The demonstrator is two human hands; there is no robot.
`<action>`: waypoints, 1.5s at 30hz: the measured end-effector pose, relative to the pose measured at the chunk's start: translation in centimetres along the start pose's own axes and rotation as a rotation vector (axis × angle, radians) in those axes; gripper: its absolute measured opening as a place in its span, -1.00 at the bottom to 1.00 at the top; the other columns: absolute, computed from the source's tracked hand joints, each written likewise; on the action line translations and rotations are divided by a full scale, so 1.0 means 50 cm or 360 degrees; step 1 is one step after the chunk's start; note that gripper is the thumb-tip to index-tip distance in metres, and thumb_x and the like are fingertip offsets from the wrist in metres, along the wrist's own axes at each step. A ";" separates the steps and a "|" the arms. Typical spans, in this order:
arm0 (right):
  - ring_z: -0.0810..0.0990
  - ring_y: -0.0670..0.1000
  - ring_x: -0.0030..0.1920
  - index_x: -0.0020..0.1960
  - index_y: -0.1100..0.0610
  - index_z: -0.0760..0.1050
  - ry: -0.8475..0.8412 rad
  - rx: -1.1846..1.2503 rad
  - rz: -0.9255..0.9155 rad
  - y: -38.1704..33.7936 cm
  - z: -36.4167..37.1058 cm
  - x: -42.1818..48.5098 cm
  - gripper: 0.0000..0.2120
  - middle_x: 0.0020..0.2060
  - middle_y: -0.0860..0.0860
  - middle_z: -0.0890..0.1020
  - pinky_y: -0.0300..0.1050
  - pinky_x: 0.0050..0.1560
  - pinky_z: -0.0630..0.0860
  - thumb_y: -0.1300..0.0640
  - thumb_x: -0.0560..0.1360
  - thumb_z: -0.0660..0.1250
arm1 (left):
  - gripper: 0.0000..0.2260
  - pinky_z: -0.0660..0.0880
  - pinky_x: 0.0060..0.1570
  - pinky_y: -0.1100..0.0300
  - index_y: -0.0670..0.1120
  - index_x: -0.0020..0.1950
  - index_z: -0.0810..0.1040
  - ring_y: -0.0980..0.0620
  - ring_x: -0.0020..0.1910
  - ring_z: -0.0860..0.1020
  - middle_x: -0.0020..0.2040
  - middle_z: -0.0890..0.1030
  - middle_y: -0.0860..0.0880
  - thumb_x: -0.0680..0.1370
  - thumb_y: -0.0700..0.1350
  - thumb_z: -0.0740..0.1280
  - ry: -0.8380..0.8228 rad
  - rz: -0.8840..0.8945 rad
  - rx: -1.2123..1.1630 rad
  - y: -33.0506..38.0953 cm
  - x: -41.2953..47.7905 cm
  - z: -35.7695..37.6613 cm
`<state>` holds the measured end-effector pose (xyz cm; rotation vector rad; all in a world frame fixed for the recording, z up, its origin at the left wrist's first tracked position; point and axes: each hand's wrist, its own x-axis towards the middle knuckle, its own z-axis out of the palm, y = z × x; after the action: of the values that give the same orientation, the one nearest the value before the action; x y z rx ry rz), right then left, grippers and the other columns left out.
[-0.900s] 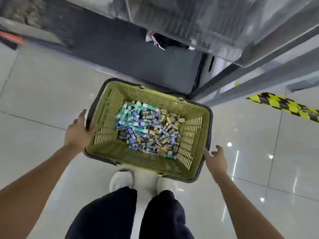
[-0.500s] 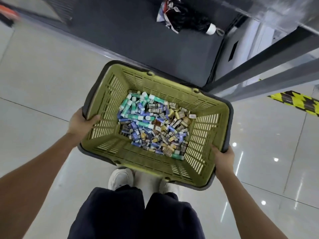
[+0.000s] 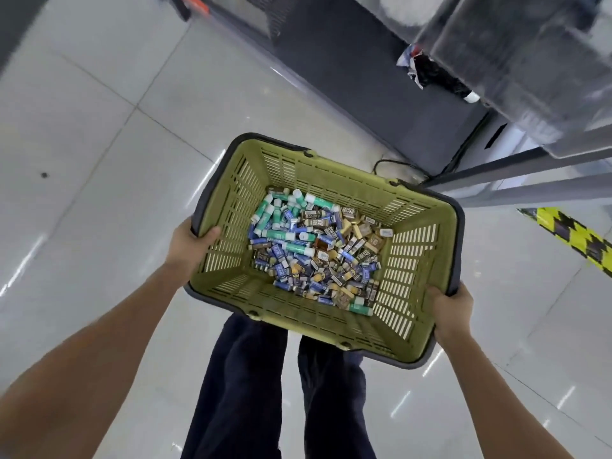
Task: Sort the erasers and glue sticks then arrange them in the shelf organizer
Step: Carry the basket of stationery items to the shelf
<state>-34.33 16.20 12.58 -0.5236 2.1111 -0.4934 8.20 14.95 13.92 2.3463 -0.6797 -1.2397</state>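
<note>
A glossy pale tiled floor (image 3: 99, 134) fills most of the room, throwing back streaks of ceiling light. At one o'clock stands a dark grey shelving base (image 3: 364, 77), and above it, toward two o'clock, hang blurred clear plastic bins (image 3: 530, 61) whose contents I cannot make out. In the middle, a person holds an olive-green slotted plastic basket (image 3: 331, 180) with a dark grey rim out in front of them, tilted, over their dark navy trousers (image 3: 245, 392) at six o'clock. The left hand (image 3: 188, 246) has its grip clamped on the basket's rim at nine o'clock, thumb hooked over the inside edge. The right hand (image 3: 452, 313) has its grip wrapped round the rim at the four o'clock corner. A strip of yellow-and-black hazard tape (image 3: 569, 236) lies on the floor at three o'clock. All the stock sits loose in the bottom of the basket, one mixed heap: the teal-and-white capped glue sticks (image 3: 288, 236) gather mostly toward ten o'clock, with one more at five o'clock, and the small blue and tan wrapped erasers (image 3: 331, 270) spread from the centre toward four o'clock, touching and overlapping them.
</note>
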 end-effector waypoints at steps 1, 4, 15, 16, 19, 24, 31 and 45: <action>0.59 0.20 -0.10 -0.06 0.08 0.49 -0.0037 -0.0038 -0.0028 -0.027 -0.009 -0.035 -0.80 -0.20 0.02 0.60 0.14 -0.02 0.58 0.34 0.42 0.27 | -0.75 0.48 -0.18 0.21 -0.11 0.18 0.50 0.05 -0.15 0.57 -0.04 0.61 -0.03 0.53 -0.13 0.38 0.0034 -0.0032 -0.0048 -0.003 -0.045 -0.043; 0.61 0.19 -0.09 -0.02 0.12 0.50 -0.0174 -0.0176 -0.0155 -0.116 -0.023 -0.131 -0.80 -0.18 0.03 0.61 0.16 0.01 0.58 0.32 0.41 0.29 | -0.75 0.51 -0.03 0.07 -0.17 0.19 0.50 -0.07 -0.05 0.58 -0.01 0.61 -0.08 0.53 -0.15 0.37 0.0152 -0.0144 -0.0194 -0.012 -0.170 -0.166; 0.58 0.21 -0.02 0.06 0.09 0.47 -0.0621 -0.0758 -0.0730 -0.449 0.178 -0.467 -0.78 -0.10 0.05 0.58 0.17 0.08 0.54 0.26 0.42 0.32 | -0.61 0.44 -0.27 0.34 -0.22 0.33 0.37 0.07 -0.13 0.53 0.02 0.53 -0.04 0.54 -0.17 0.34 0.0742 -0.0478 -0.0833 -0.142 -0.437 -0.516; 0.59 0.22 -0.03 0.05 0.09 0.47 -0.0676 -0.0802 -0.0775 -0.479 0.214 -0.505 -0.78 -0.11 0.07 0.59 0.18 0.07 0.54 0.26 0.42 0.31 | -0.61 0.42 -0.30 0.36 -0.21 0.34 0.37 0.09 -0.15 0.52 0.01 0.53 -0.04 0.55 -0.15 0.34 0.0799 -0.0508 -0.0873 -0.155 -0.449 -0.550; 0.61 0.22 -0.03 0.04 0.16 0.50 -0.0823 -0.0874 -0.0949 -0.553 0.321 -0.622 -0.79 -0.09 0.13 0.62 0.14 0.03 0.57 0.32 0.42 0.30 | -0.62 0.44 -0.28 0.32 -0.22 0.32 0.39 0.02 -0.11 0.53 0.03 0.55 -0.10 0.55 -0.15 0.34 0.0963 -0.0585 -0.1024 -0.196 -0.484 -0.651; 0.60 0.19 0.04 0.16 0.24 0.52 -0.1041 -0.0959 -0.1130 -0.625 0.513 -0.823 -0.71 0.02 0.14 0.62 0.16 0.12 0.54 0.35 0.44 0.29 | -0.67 0.51 -0.01 0.06 -0.24 0.30 0.43 -0.17 0.03 0.58 0.11 0.59 -0.22 0.56 -0.18 0.32 0.1186 -0.0666 -0.1267 -0.270 -0.524 -0.818; 0.61 0.18 0.02 0.07 0.15 0.52 -0.1274 -0.1186 -0.1373 -0.699 0.815 -1.055 -0.74 0.00 0.12 0.64 0.20 0.14 0.52 0.32 0.40 0.32 | -0.69 0.47 -0.13 0.15 -0.19 0.27 0.45 -0.06 -0.09 0.56 0.03 0.59 -0.14 0.56 -0.12 0.32 0.1481 -0.0894 -0.1423 -0.351 -0.512 -1.009; 0.60 0.16 -0.11 -0.13 0.04 0.48 -0.1655 -0.1548 -0.1734 -0.894 1.448 -1.482 -0.88 -0.19 0.06 0.61 0.07 -0.01 0.57 0.25 0.41 0.31 | -0.65 0.47 0.09 0.04 -0.17 0.21 0.50 -0.16 0.08 0.57 0.04 0.59 -0.10 0.49 -0.04 0.39 0.1836 -0.1259 -0.1527 -0.470 -0.293 -1.398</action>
<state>72.91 7.48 46.52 -1.9831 0.7713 0.3001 65.30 50.72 47.31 1.9264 1.0417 -0.0942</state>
